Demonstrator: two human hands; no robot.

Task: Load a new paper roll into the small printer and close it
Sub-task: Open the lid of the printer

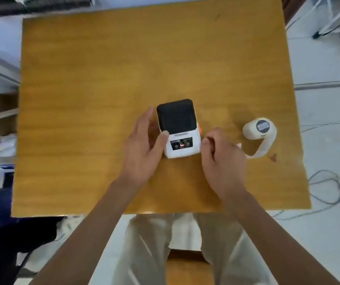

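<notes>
One view only: a wide-angle camera on the head, facing forward and steeply down onto the desk (103,79), nearly the whole top in frame. Close range; printer (178,128) near centre, left hand (144,149) and right hand (222,159) beside it, forearms running up from the bottom edge.

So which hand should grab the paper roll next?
Right, probably. The right hand is nearer the paper roll, which sits on that side, and the left hand holds the printer.
</notes>
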